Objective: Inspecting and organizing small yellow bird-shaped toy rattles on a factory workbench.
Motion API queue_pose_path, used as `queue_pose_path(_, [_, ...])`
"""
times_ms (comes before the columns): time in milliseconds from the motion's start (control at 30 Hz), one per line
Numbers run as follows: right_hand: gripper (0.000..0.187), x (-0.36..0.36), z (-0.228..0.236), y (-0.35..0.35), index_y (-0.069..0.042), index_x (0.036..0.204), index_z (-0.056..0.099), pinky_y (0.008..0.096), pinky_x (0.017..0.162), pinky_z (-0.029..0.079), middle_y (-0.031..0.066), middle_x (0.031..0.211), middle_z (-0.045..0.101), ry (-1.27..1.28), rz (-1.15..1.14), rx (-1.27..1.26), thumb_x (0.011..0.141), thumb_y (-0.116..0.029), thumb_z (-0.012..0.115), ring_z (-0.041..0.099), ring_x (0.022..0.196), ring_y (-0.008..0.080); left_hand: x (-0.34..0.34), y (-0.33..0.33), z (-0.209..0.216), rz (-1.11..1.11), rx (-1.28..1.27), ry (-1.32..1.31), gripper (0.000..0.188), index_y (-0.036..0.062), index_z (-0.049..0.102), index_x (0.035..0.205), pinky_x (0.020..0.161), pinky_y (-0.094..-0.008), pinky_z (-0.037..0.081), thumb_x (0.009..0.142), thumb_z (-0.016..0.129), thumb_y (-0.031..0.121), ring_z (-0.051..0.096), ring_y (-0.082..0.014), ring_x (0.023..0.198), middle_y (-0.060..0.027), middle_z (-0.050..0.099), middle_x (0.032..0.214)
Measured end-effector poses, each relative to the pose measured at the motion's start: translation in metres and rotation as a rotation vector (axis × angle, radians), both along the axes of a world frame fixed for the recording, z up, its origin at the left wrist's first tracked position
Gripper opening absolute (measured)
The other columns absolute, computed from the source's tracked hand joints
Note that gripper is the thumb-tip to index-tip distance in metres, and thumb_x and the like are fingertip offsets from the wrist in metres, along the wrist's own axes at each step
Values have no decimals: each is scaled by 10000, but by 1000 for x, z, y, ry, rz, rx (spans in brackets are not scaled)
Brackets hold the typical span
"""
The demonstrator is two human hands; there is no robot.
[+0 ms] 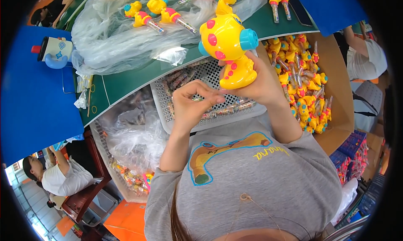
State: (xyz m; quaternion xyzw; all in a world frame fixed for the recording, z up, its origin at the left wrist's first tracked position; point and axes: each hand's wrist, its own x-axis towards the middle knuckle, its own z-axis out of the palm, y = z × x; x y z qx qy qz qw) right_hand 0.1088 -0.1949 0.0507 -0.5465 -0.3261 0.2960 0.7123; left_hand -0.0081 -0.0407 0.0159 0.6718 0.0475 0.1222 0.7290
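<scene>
My right hand (262, 79) grips a glossy yellow toy animal (226, 35) by its lower part, above the basket. The toy has pink spots, a blue snout and a blue knob on the other side. To its left, my left hand (193, 101) is closed, thumb and fingertips together near the toy's base. Whatever may be between those fingertips is too small or hidden. Beneath both hands lies a pale grey plastic basket (161, 100) holding several clear tubes of coloured candy (222, 112).
A cardboard box (341, 111) full of yellow toys with tubes stands at right. Clear plastic sheeting (100, 35) and finished toys (170, 15) cover part of the green table (121, 88). At left are a cup (56, 50) and a bag-lined crate (134, 127). A co-worker (67, 176) sits beyond.
</scene>
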Motion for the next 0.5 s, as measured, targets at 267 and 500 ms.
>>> queue_pose_path(267, [619, 10, 1, -4, -58, 1300, 358, 284, 697, 466, 119, 1100, 532, 145, -122, 288, 807, -263, 672, 571, 790, 162, 1, -7, 4, 167, -106, 24, 158, -41, 672, 963, 836, -294, 504, 812, 664, 6, 651, -178, 897, -136, 690, 958])
queue_pose_path(500, [502, 15, 10, -4, -116, 1333, 397, 382, 758, 421, 126, 1172, 495, 126, -119, 499, 956, -446, 417, 527, 883, 207, -1, -5, 3, 167, 49, -49, 114, -58, 670, 909, 854, -320, 496, 801, 666, -20, 647, -211, 932, -164, 688, 946])
